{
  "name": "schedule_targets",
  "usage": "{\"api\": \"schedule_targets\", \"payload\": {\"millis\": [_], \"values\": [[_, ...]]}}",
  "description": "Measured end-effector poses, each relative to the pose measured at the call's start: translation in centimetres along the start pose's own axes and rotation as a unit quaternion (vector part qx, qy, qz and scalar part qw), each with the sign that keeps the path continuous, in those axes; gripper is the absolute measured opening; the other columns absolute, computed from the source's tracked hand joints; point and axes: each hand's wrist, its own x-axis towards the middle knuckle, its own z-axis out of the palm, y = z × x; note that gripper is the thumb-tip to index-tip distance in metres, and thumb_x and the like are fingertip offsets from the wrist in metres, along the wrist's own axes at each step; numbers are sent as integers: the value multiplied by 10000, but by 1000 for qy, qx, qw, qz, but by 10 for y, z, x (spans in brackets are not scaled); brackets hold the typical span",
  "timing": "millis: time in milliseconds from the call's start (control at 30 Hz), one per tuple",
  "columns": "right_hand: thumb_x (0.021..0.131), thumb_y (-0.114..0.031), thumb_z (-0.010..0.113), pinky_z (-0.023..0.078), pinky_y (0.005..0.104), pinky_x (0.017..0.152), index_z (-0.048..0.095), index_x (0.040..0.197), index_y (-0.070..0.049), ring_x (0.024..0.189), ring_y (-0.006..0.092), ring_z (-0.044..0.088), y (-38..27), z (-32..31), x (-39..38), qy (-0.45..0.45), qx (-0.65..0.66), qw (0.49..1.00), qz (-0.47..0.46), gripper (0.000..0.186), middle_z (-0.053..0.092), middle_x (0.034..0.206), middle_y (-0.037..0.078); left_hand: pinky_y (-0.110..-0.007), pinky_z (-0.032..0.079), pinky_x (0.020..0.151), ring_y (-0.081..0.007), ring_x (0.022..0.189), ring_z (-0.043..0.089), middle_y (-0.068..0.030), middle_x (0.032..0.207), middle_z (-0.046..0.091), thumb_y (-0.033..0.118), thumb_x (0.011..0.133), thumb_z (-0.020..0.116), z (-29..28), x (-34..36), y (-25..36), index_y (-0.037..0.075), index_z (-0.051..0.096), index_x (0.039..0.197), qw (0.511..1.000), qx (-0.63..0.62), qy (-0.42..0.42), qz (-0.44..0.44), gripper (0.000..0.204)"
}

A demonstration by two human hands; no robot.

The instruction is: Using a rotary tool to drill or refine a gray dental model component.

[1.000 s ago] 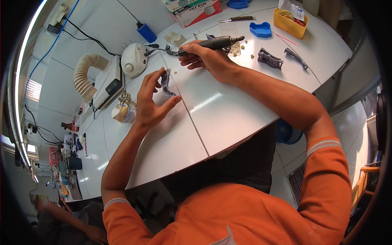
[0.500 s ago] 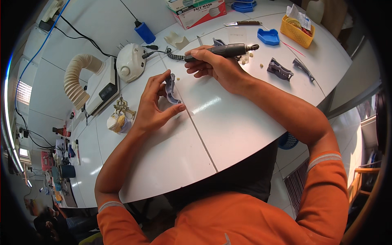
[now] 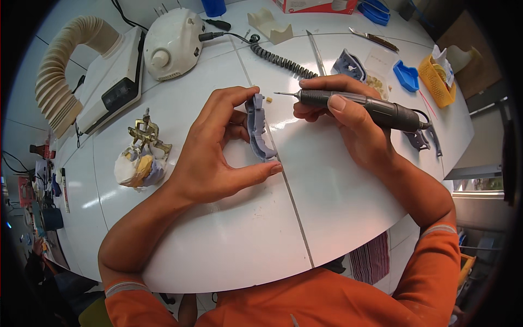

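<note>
My left hand (image 3: 207, 152) holds a lavender-grey curved dental-model piece (image 3: 257, 128) on its side, pinched between fingertips and thumb. In my right hand (image 3: 354, 131) is a black rotary handpiece (image 3: 387, 111), its thin bur (image 3: 284, 93) pointing left toward the model, with a gap between them. A small yellowish bit (image 3: 269, 100) lies beside the model. A coiled cord (image 3: 278, 59) runs behind my right hand toward the white control unit (image 3: 177, 46). Left of my hand stands a brass articulator (image 3: 146, 133) with a white-and-yellow cast (image 3: 133, 169).
A hose extractor (image 3: 65, 71) stands back left. At the back right are a knife (image 3: 373, 39), blue tray (image 3: 406, 75), yellow basket (image 3: 436, 87) and grey model pieces (image 3: 348, 64), (image 3: 419, 141). A cream holder (image 3: 269, 24) sits behind. The table's curved edge (image 3: 245, 289) is before me.
My right hand has turned the handpiece so its rear now slants down to the right and its bur faces the model. The view has shifted, and both hands appear larger.
</note>
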Motion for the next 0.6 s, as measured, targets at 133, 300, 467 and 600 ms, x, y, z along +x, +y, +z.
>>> {"api": "schedule_targets", "payload": {"millis": [133,300,467,600], "values": [[988,-245,670,616,336,872,703,1290,41,1012,224,764,-4,9,-1,-27,-44,999,9,417,785,1078,166,-318,524,870,-212,1051,617,-137,1274,595,230,697,949,-7,-1,6,-30,530,1500,991,125,-39,33,942],[938,-238,700,627,326,808,723,1255,38,900,217,786,-8,8,-5,-65,-130,989,-7,421,798,1002,171,-315,502,886,-208,1064,608,-138,1257,609,172,675,915,-3,1,-1,-44,533,1514,992,112,-36,43,947],[938,-254,664,618,342,853,680,1311,72,939,245,776,-9,4,-2,-147,-236,959,-59,496,780,1078,219,-310,495,899,-206,1082,606,-140,1279,607,139,666,891,-1,0,0,-43,536,1522,992,115,-35,26,945],[920,-249,677,622,344,844,696,1290,72,933,264,784,-10,4,3,-175,-283,938,-100,490,780,1075,228,-306,491,904,-204,1090,605,-135,1281,602,128,676,877,-2,0,-4,-44,537,1525,993,108,-32,38,931]]}}
